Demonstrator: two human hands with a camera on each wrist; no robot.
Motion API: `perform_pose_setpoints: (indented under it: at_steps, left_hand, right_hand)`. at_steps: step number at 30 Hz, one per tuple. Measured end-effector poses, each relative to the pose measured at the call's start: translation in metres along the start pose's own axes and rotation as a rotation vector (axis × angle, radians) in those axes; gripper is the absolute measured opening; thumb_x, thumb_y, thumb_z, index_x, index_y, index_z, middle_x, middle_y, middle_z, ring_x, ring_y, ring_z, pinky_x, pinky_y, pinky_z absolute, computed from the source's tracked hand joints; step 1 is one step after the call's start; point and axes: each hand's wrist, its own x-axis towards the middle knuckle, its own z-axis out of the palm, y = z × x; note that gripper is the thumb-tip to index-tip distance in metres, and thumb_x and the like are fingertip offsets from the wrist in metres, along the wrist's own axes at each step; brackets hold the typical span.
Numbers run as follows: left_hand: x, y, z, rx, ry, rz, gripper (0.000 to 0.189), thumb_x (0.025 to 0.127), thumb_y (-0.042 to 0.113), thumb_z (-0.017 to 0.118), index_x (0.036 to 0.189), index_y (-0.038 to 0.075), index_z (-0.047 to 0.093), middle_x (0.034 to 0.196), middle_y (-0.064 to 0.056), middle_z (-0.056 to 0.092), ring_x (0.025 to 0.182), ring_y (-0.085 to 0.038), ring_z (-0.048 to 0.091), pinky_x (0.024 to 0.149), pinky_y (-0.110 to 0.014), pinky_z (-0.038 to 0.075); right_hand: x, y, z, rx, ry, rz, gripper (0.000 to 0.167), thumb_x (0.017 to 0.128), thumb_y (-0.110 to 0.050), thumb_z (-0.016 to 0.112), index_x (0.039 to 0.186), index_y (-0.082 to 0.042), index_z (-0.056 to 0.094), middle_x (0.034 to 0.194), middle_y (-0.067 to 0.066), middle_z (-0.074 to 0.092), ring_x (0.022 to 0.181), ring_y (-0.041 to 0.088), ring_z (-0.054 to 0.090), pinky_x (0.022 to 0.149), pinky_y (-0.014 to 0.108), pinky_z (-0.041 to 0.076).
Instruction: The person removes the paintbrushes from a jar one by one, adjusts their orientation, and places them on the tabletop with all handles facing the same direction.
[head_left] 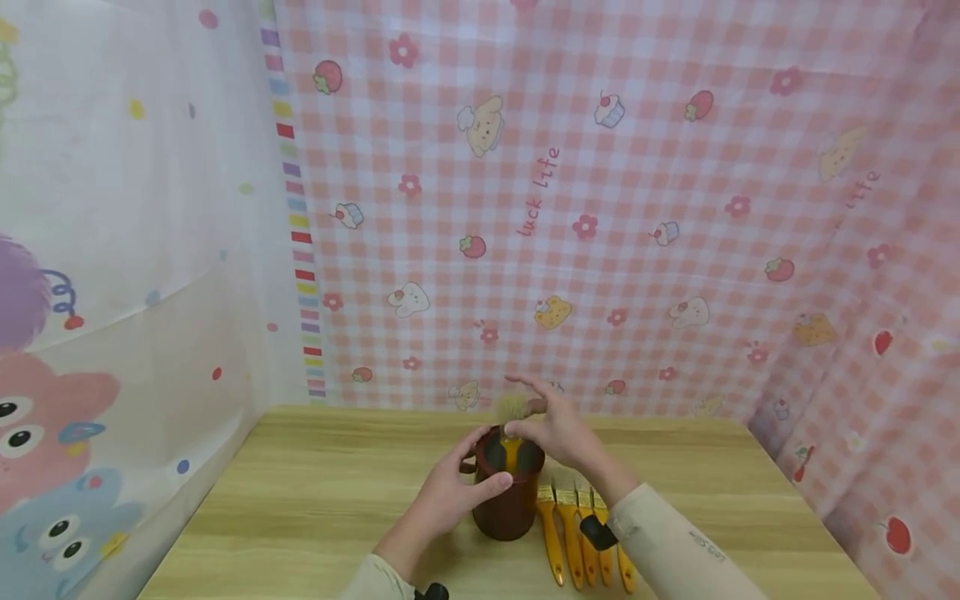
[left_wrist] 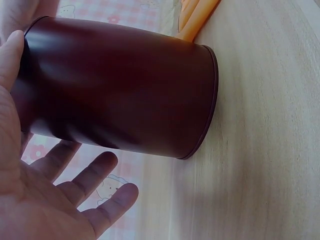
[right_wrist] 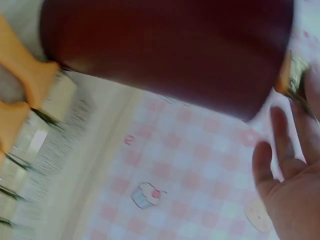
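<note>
A dark reddish-brown cylindrical container [head_left: 504, 510] stands upright on the table in the head view. My left hand [head_left: 455, 490] holds it near the rim, thumb on the near side; in the left wrist view several fingers of that hand [left_wrist: 65, 197] reach past its wall. Over the opening, my right hand [head_left: 558, 429] pinches a paintbrush [head_left: 512, 450] near its metal band. The brush has pale bristles pointing up, and its orange handle goes down into the container. In the right wrist view the brush [right_wrist: 290, 75] is partly hidden behind the container's rim and the hand.
Several orange-handled paintbrushes [head_left: 572, 542] lie side by side on the table right of the container, bristles toward the back. My right forearm [head_left: 660, 533] covers part of them. A wood-grain table [head_left: 322, 500] meets a pink checked cloth [head_left: 600, 275] behind.
</note>
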Motion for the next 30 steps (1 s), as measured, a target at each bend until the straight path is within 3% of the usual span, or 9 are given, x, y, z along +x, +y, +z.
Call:
perform_pose_setpoints:
  at_steps: [4, 10, 14, 21, 30]
  left_hand:
    - [0.0, 0.001, 0.0, -0.015, 0.013, -0.009, 0.084, 0.096, 0.055, 0.078, 0.166, 0.034, 0.039, 0.156, -0.011, 0.055, 0.134, -0.036, 0.058, 0.102, -0.059, 0.056]
    - [0.0, 0.003, 0.001, -0.02, 0.014, -0.021, 0.086, 0.094, 0.057, 0.079, 0.167, 0.033, 0.039, 0.157, -0.012, 0.055, 0.134, -0.037, 0.058, 0.102, -0.06, 0.056]
    - [0.0, 0.002, 0.001, -0.009, 0.026, -0.019, 0.088, 0.092, 0.058, 0.08, 0.166, 0.033, 0.04, 0.155, -0.012, 0.056, 0.132, -0.037, 0.059, 0.099, -0.057, 0.058]
    - [0.0, 0.0, 0.002, -0.015, 0.024, -0.021, 0.085, 0.093, 0.055, 0.081, 0.165, 0.035, 0.04, 0.155, -0.013, 0.055, 0.132, -0.037, 0.058, 0.098, -0.058, 0.058]
    - [0.001, -0.002, 0.002, -0.015, 0.023, -0.02, 0.084, 0.092, 0.058, 0.08, 0.164, 0.039, 0.041, 0.155, -0.013, 0.055, 0.133, -0.037, 0.058, 0.099, -0.058, 0.058]
  right_hand:
    - [0.005, -0.007, -0.018, 0.121, 0.131, 0.012, 0.059, 0.101, -0.013, 0.076, 0.154, -0.02, 0.052, 0.096, 0.019, 0.076, 0.084, 0.028, 0.075, 0.079, 0.038, 0.065]
    - [0.009, -0.008, -0.046, 0.276, 0.348, 0.1, 0.056, 0.101, -0.011, 0.076, 0.151, -0.012, 0.052, 0.094, 0.014, 0.078, 0.079, 0.016, 0.076, 0.078, 0.037, 0.067]
    - [0.007, 0.001, -0.066, 0.334, 0.418, 0.162, 0.058, 0.102, -0.01, 0.074, 0.154, -0.013, 0.049, 0.089, 0.004, 0.075, 0.08, 0.012, 0.076, 0.08, 0.036, 0.067]
    - [-0.009, 0.022, -0.098, 0.241, 0.451, 0.267, 0.066, 0.103, -0.018, 0.074, 0.161, -0.014, 0.043, 0.096, 0.003, 0.078, 0.078, 0.01, 0.077, 0.077, 0.031, 0.067]
    - [-0.032, 0.045, -0.122, 0.126, 0.378, 0.296, 0.066, 0.103, -0.019, 0.074, 0.162, -0.016, 0.045, 0.087, 0.006, 0.072, 0.08, 0.014, 0.077, 0.077, 0.032, 0.067]
